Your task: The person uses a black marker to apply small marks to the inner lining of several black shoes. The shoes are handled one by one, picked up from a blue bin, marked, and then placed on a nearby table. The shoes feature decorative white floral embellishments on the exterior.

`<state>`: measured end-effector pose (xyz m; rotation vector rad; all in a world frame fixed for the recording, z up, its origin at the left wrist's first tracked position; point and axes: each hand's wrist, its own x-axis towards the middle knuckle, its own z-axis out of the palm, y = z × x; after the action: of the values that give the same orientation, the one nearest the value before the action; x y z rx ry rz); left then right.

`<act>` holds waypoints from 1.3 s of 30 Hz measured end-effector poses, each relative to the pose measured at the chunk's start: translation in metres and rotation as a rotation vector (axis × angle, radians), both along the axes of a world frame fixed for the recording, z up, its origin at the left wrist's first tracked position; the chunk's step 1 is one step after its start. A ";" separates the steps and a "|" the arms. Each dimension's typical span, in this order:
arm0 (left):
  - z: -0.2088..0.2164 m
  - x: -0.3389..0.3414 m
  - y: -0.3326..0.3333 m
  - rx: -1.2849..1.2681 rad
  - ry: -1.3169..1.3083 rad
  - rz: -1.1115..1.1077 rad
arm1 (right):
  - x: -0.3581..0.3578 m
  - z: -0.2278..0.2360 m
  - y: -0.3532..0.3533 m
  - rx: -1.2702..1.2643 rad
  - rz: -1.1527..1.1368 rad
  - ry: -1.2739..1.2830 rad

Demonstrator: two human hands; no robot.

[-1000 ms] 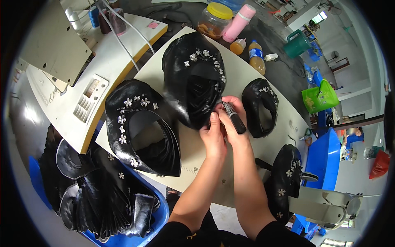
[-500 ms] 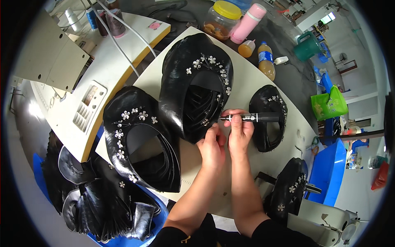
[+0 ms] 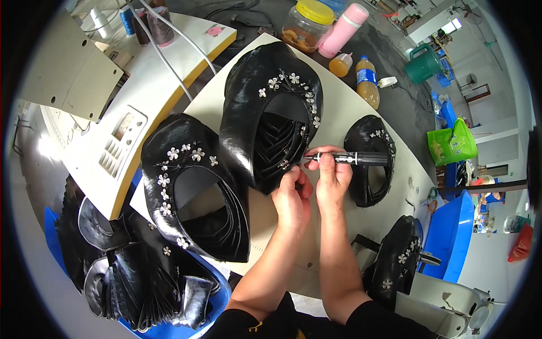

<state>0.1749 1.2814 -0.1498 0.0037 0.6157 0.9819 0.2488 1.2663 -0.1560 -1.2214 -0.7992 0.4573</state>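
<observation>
A black marker pen [image 3: 364,159] lies level in my right hand [image 3: 332,186], fingers closed round its front end. Its tip is close to the right rim of a stack of nested black shoe uppers [image 3: 240,124], shiny and trimmed with silver flowers. At the stack's lower right edge my left hand [image 3: 292,198] pinches the rim between thumb and fingers; how many layers it grips is hidden. Another flower-trimmed stack of shoe uppers [image 3: 161,209] lies to the left. A smaller pile of shoe uppers [image 3: 358,135] sits just right of the marker.
All three stacks lie on a pale tabletop [image 3: 282,254]. More black uppers [image 3: 132,277] fill a blue tub [image 3: 223,291] at lower left. Beyond the table stand a yellow-lidded jar [image 3: 307,25], a pink flask [image 3: 343,31] and a drink bottle [image 3: 367,85]. A sewing machine [image 3: 68,68] is at upper left.
The view has shifted slightly. My right hand and the marker have moved a little to the right and up; both hands keep their hold.
</observation>
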 end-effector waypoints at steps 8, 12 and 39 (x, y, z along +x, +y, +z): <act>-0.007 0.000 -0.001 -0.021 -0.015 -0.023 | -0.001 0.003 0.000 -0.034 0.001 -0.008; -0.008 -0.001 0.000 -0.014 -0.025 -0.041 | -0.004 0.002 0.000 -0.037 0.006 -0.001; -0.008 -0.004 0.003 -0.041 -0.107 -0.081 | -0.010 -0.004 0.003 0.026 0.028 0.216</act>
<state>0.1710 1.2843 -0.1574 -0.0599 0.5331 0.8846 0.2384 1.2692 -0.1603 -1.1166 -0.6363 0.5895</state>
